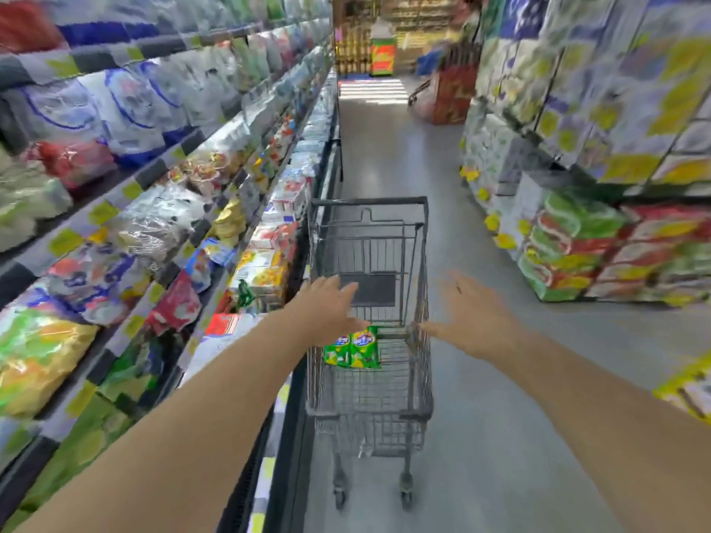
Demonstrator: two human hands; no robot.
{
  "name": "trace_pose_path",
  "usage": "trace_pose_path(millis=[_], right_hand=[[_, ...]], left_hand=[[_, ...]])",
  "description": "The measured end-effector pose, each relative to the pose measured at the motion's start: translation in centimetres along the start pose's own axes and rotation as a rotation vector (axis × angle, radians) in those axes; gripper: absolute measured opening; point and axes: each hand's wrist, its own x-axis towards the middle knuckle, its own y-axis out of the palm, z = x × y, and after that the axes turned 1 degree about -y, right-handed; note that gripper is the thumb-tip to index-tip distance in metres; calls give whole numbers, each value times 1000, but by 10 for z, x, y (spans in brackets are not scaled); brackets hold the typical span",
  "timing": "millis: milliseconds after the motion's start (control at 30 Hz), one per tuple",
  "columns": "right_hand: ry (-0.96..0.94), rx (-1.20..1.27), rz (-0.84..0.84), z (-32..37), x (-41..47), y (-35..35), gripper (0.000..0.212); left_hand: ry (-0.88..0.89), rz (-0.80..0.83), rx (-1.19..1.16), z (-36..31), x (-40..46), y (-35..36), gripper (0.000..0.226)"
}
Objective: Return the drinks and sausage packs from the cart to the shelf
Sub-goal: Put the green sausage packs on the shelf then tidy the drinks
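Two bare hands are stretched forward over a grey wire cart (371,309) that is parked in a shop aisle. The left hand (330,305) is spread wide with nothing in it, its fingers fanned out above the near left corner of the cart. The right hand (475,315) is likewise held wide open and empty, just past the right rim of the cart.

Two green packs (353,347) are seen lying side by side inside the cart, just below and slightly right of the left hand, apart from its fingers. What the packs contain cannot be read through the blur.

A long shelf (161,240) stocked with bagged and boxed goods is set to the left of the left hand, with the cart drawn up close beside its lower edge. Stacked packs of goods (577,248) are piled to the right of the right hand, well apart from it across the grey floor (500,436).
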Motion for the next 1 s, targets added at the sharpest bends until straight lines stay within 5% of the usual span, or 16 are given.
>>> trace_pose_path(millis=[467, 1000], right_hand=[[-55, 72, 189, -74, 197, 74, 66], [-52, 40, 422, -86, 371, 327, 59]], left_hand=[[-15, 140, -50, -6, 225, 68, 79], [-199, 436, -75, 75, 399, 299, 77]])
